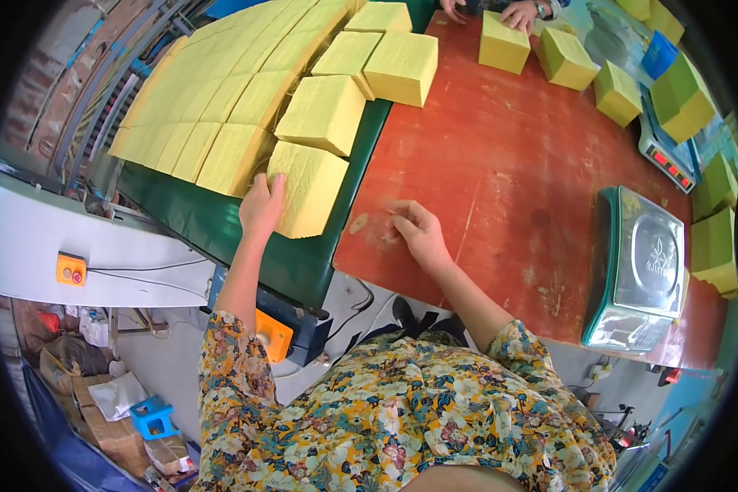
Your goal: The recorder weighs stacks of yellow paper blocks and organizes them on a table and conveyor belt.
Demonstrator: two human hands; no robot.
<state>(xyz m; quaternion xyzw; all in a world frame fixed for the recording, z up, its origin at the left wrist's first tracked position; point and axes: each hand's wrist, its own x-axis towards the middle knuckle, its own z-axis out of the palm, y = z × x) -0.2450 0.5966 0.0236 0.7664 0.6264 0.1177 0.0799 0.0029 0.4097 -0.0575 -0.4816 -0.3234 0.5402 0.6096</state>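
Note:
My left hand [260,207] grips the left side of the nearest yellow paper stack [313,184], its thumb along the face and its other fingers partly hidden in the gap behind. This stack sits on the green belt [303,266], slightly turned, its top sheets wrinkled. Over the red tabletop [459,164], near its left edge, my right hand [422,234] has its fingers curled in toward the thumb. Whatever is between those fingertips is too small to make out. More yellow stacks [320,113] stand just beyond the one I hold.
Rows of yellow stacks [221,90] fill the belt's left side. A scale [644,262] stands at the table's right, another scale [668,148] farther back. Across the table a co-worker's hand [520,15] rests on a stack. An orange switch box [272,334] is below the belt.

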